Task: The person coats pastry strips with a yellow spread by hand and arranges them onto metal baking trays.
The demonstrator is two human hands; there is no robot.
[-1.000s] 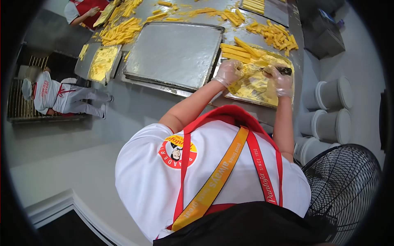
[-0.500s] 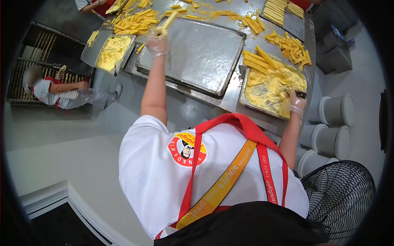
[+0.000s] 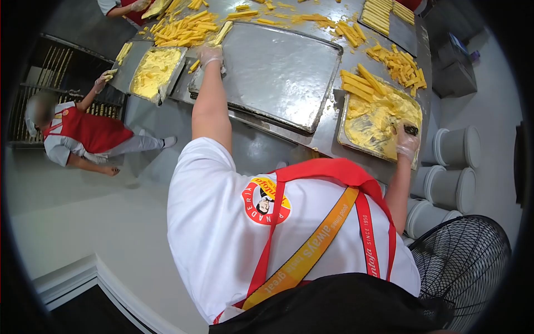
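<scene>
A: How many trays are there?
B: I count five places with trays: the middle tray (image 3: 278,72), apparently stacked; the near cream tray (image 3: 361,125); the far cream tray (image 3: 157,72); and two holding sticks, the upper right tray (image 3: 401,39) and the left tray (image 3: 123,72).

A: And the hands?
B: Two, in clear, crinkled gloves. The left hand (image 3: 210,54) pinches one coated stick (image 3: 223,33) at the middle tray's left edge. The right hand (image 3: 408,142) is closed round the dark handle (image 3: 410,129) of a tool at the near cream tray's right side. I can't tell the tool's other end.

A: Arms?
B: The left reaches far forward, nearly straight. The right is lower and nearer the body, its forearm pointing forward.

A: What about loose sticks?
B: Too many to count: one big pile (image 3: 183,30) at upper left, a smaller pile (image 3: 397,67) at right, others scattered between. Several more lie on the near cream tray. They're yellow, straight and blocky.

A: Surfaces?
B: The cream (image 3: 384,119) is pale, thick and ridged; the middle tray is dull metal, scuffed, with dark rims. Three round white buckets (image 3: 459,149) show beside the table (image 3: 328,125).
</scene>
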